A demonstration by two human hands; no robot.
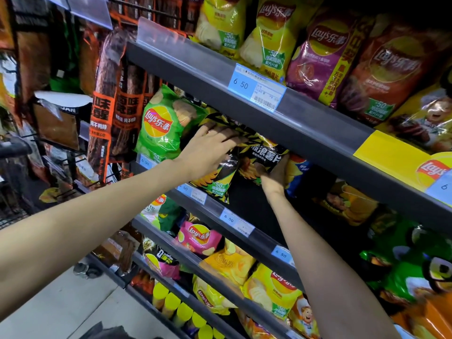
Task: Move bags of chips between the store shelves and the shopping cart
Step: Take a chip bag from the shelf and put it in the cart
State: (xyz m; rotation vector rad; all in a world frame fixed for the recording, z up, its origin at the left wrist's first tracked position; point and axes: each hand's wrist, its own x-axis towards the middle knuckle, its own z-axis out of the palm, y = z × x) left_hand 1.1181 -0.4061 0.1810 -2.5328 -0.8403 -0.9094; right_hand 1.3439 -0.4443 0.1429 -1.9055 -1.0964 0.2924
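Both hands are on a black-and-yellow chip bag (247,155) standing at the front of the second shelf (244,231), under the shelf edge with the 6.50 price tag (256,88) and just right of a green chip bag (163,126). Left hand (210,148) lies over the bag's upper left face, fingers slightly spread and lightly curled against it. Right hand (275,176) cups the bag's lower right side, thumb across the front; its other fingers are hidden behind the bag, so their state cannot be told.
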